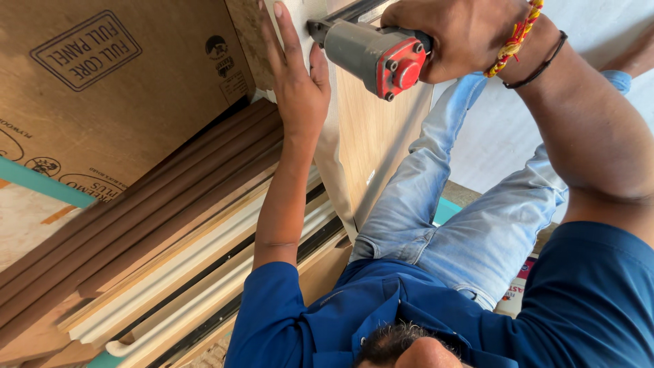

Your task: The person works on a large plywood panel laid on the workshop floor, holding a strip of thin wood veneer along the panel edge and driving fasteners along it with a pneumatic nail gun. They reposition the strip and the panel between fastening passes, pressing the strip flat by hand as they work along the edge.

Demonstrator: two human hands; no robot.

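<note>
Blue shirt (381, 313) filling bottom of frame. Upper centre: left hand (296, 75) pressing flat, fingers together, on pale edge strip (327, 146); right hand (453, 37) wrapped tight around grey-red nail gun (371, 54). Fastening strip onto wood-grain panel (375, 136); probably calling for steady pressure.

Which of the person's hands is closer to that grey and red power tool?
The right hand: it grips the tool from behind. The left hand lies flat on the pale panel just beside the tool's nose, close but apparently not holding it.
</note>
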